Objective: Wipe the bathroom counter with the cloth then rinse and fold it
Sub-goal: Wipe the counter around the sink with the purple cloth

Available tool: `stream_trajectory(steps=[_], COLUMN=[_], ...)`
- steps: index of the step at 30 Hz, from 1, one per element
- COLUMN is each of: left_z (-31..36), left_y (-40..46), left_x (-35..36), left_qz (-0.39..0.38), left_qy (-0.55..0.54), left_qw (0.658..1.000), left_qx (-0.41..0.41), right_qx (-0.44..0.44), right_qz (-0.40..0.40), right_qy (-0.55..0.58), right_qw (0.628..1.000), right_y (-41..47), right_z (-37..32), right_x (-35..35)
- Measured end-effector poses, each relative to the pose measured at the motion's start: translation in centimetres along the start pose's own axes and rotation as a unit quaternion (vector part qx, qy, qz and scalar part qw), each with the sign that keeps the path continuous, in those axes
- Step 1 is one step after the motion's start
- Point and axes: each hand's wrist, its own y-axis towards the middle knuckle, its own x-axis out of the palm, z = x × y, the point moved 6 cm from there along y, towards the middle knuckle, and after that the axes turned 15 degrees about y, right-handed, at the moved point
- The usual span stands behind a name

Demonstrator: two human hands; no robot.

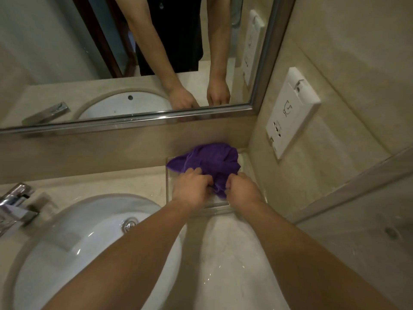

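A crumpled purple cloth (210,161) lies on a clear tray (171,186) in the far right corner of the beige counter (223,253). My left hand (192,187) grips the cloth's near left part with curled fingers. My right hand (242,189) pinches its near right edge, close beside the left. Both forearms reach over the counter from the bottom of the view. The part of the cloth under my fingers is hidden.
A white round sink (89,242) with a metal drain (128,224) lies to the left, and a chrome faucet (15,206) stands at the far left. A mirror (111,52) runs along the back wall. A white socket panel (290,113) sits on the right wall.
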Motion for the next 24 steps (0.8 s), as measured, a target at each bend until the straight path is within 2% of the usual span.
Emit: stream_trajectory(steps=[2, 5, 7, 9, 12, 16, 20, 22, 24], left_z=[-0.3, -1.2, -2.5, -3.9, -6.2, -9.7, -12.8, -13.9, -14.2], left_y=[-0.1, -0.5, -1.1, -1.8, -2.4, -4.0, -6.7, -8.2, -9.6], left_x=[0.0, -0.5, -1.7, -4.0, -8.6, -15.2, -20.1, -21.3, -21.8], left_qz=[0.014, 0.035, 0.060, 0.089, 0.139, 0.198, 0.235, 0.237, 0.223], left_qy=[-0.023, -0.152, -0.258, -0.320, -0.319, -0.308, -0.345, -0.351, -0.356], left_qw=[1.000, 0.987, 0.961, 0.934, 0.923, 0.906, 0.874, 0.871, 0.881], left_qx=[-0.001, -0.030, -0.081, -0.135, -0.165, -0.211, -0.249, -0.249, -0.217], right_qx=[0.003, 0.030, 0.052, 0.069, 0.059, 0.005, -0.038, -0.051, -0.055], right_qz=[0.007, 0.049, 0.087, 0.138, 0.159, 0.185, 0.237, 0.265, 0.275], right_qy=[0.015, 0.083, 0.156, 0.266, 0.357, 0.360, 0.406, 0.442, 0.451], right_qw=[1.000, 0.995, 0.982, 0.951, 0.919, 0.914, 0.882, 0.855, 0.847], right_y=[0.0, -0.4, -1.2, -2.3, -3.3, -4.2, -7.0, -8.6, -10.3], right_z=[0.2, 0.2, 0.0, -0.9, -3.4, -7.4, -10.5, -11.6, -12.2], right_x=[0.0, -1.5, -3.0, -5.0, -7.9, -12.8, -17.8, -19.9, -21.6])
